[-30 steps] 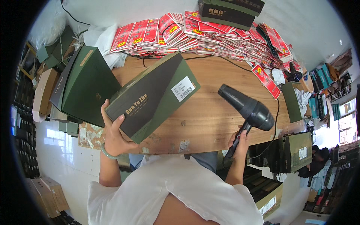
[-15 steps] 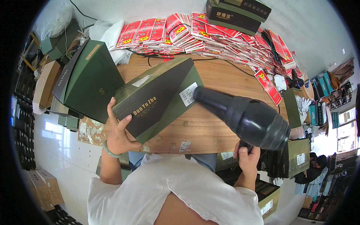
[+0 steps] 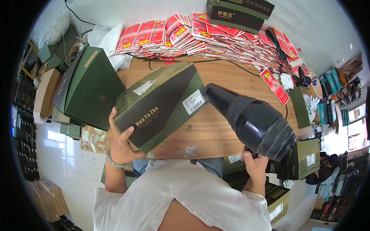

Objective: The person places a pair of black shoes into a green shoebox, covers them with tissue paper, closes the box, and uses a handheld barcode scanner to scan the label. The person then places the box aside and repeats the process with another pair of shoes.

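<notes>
My left hand (image 3: 124, 142) grips the near left end of a green and dark brown shoebox (image 3: 160, 109), thumb on its front face and fingers at its left edge. The box is held tilted over the table, its right end higher in the view. A white barcode label (image 3: 193, 102) sits at the right of the front face, and another pale label (image 3: 144, 87) is on the top side. My right hand (image 3: 255, 163) is closed round the handle of a black hair dryer (image 3: 252, 121). The dryer's nozzle lies close beside the barcode label at the box's right end.
A wooden table (image 3: 227, 77) spreads beneath. Along its back lie heaps of red printed cards (image 3: 216, 42), with more shoeboxes (image 3: 239, 15) on top. A large green box (image 3: 90, 88) stands at the left, and a black cable (image 3: 241, 68) crosses the tabletop. Stacked boxes (image 3: 304, 159) flank the right.
The dryer's nozzle has shifted slightly up and right, from over the label to beside its edge. The box has tipped a little and moved slightly left in the hand's grip.
</notes>
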`<state>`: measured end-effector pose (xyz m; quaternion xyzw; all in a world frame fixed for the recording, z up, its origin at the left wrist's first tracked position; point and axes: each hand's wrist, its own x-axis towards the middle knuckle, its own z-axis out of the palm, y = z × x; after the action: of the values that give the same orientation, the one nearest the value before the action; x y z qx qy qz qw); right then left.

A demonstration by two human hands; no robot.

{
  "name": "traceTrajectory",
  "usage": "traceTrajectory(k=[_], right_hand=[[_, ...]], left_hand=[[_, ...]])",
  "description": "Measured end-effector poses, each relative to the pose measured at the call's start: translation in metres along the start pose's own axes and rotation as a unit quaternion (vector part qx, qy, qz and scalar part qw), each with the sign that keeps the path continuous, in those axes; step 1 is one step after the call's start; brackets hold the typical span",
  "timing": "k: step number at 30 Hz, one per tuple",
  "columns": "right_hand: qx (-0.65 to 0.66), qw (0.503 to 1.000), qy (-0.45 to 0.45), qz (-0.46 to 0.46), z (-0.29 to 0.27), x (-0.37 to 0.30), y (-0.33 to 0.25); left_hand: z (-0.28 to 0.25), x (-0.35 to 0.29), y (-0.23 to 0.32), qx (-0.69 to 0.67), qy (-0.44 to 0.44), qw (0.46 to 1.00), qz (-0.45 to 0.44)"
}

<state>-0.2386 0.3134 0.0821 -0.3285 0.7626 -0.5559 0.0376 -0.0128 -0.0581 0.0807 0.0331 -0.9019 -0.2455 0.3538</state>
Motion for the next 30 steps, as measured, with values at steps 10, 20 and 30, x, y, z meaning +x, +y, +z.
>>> traceTrajectory(k=[10, 20, 30], right_hand=[[0.178, 0.978, -0.045, 0.097, -0.005, 0.001, -0.034], [-0.025, 1.000, -0.013, 0.009, -0.009, -0.019, -0.010], [0.078, 0.993, -0.039, 0.078, -0.008, -0.010, -0.022]], left_hand=[[0.000, 0.005, 0.002, 0.023, -0.004, 1.000, 0.009], [-0.001, 0.006, -0.002, 0.009, 0.010, 1.000, -0.002], [-0.001, 0.005, -0.003, 0.008, 0.012, 1.000, 0.006]])
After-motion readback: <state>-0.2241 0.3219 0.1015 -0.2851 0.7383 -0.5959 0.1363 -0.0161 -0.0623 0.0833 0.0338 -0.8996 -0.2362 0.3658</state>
